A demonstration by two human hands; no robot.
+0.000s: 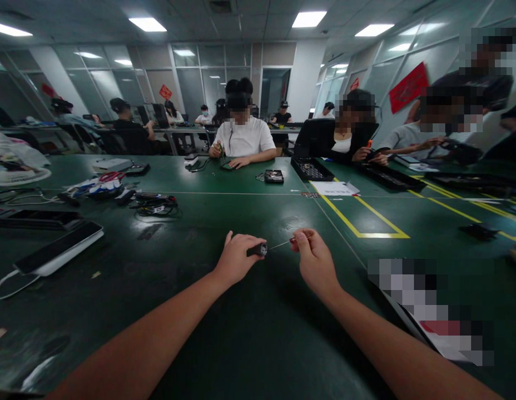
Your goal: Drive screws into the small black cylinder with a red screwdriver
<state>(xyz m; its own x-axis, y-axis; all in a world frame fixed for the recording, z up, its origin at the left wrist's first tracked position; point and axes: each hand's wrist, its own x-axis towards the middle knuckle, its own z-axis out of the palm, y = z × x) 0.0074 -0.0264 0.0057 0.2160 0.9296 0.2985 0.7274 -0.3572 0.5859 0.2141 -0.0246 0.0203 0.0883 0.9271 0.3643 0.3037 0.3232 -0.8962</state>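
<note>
My left hand [237,254] is closed around a small dark cylindrical part [258,250], its round end turned to the right. In my right hand [314,258] I hold a thin screwdriver [279,245] by its reddish handle, most of which my fingers cover. The screwdriver's metal shaft points left, its tip at or very near the part's round end; whether it touches I cannot tell. Both hands are above the green table [249,344].
To the left lie a black-and-white device [60,247] with a white cable, a bundle of black cables [155,205] and red-handled scissors [112,176]. A small black box [273,176] sits ahead. Black trays [312,169] and yellow tape [383,236] are at the right. Several people sit beyond.
</note>
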